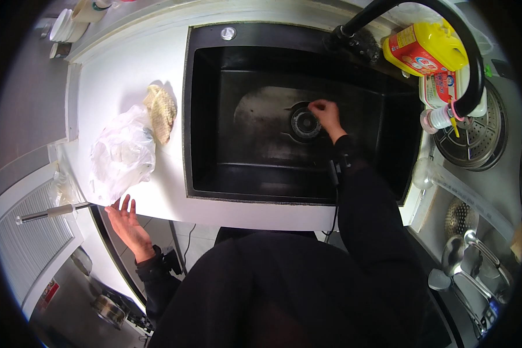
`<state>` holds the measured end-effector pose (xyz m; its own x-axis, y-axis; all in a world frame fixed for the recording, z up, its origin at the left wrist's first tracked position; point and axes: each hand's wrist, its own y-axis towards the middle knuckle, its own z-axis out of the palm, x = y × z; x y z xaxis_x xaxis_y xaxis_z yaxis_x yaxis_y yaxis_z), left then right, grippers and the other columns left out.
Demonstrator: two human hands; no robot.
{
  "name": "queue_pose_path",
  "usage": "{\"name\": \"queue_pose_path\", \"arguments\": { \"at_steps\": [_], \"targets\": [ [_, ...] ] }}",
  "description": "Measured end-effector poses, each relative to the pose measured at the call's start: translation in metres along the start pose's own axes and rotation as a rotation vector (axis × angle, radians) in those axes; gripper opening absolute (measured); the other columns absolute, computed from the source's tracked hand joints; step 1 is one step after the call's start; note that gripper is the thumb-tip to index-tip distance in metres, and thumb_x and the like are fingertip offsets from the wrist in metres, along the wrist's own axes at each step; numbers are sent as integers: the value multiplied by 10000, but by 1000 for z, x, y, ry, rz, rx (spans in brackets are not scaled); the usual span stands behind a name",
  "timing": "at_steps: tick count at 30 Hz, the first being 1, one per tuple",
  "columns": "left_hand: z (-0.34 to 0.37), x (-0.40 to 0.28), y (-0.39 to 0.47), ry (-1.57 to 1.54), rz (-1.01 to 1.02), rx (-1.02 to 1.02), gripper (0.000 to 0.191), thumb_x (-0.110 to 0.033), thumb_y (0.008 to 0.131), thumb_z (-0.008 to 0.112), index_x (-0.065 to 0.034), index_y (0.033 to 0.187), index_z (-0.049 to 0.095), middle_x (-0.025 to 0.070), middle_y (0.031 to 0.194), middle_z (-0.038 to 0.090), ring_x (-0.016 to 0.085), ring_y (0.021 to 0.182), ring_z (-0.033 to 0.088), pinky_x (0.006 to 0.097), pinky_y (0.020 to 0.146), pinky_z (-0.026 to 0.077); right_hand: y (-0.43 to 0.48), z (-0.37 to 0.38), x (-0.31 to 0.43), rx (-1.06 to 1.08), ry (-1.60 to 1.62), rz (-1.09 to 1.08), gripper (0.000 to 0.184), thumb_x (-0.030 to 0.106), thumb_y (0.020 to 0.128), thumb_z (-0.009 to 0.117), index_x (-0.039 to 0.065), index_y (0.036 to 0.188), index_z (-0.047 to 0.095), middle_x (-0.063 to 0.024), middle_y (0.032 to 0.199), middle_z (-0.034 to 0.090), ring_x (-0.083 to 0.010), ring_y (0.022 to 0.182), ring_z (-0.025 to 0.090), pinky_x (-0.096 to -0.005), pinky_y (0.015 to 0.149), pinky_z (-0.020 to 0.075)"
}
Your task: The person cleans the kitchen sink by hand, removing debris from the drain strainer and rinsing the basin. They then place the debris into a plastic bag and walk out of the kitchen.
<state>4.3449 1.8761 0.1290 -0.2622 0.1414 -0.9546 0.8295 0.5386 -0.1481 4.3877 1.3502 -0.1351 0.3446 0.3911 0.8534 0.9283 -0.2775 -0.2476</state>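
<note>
My right hand (326, 115) is inside the black sink (252, 143), its fingers bent together at the upper right rim of the round drain (306, 123). The fingertips are blurred, and whether they pinch anything cannot be seen. My left hand (130, 228) is at the front edge of the white counter, fingers spread and palm showing, holding nothing. Just beyond its fingertips lies a crumpled, translucent white plastic bag (124, 150), whose contents are unclear. A yellowish, rough-textured cloth (160, 114) rests against the bag, left of the sink.
A black faucet (476, 56) arches over the sink's right corner. Behind it stand a yellow jug (426, 48) with a red label and round perforated metal racks (478, 130). Metal ladles (454, 254) hang at lower right. A metal bar (54, 212) juts out at left.
</note>
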Motion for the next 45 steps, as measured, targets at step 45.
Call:
{"name": "queue_pose_path", "arguments": {
  "at_steps": [45],
  "targets": [
    [-62,-11,46,-318,-41,309,220,-140,960,612,3,1128,612,68,1039,653,153,972,638,313,866,533,-58,184,406,-82,-252,-787,431,77,793,679,114,1221,639,-153,1298,537,-321,1118,550,-385,964,448]
  ]
}}
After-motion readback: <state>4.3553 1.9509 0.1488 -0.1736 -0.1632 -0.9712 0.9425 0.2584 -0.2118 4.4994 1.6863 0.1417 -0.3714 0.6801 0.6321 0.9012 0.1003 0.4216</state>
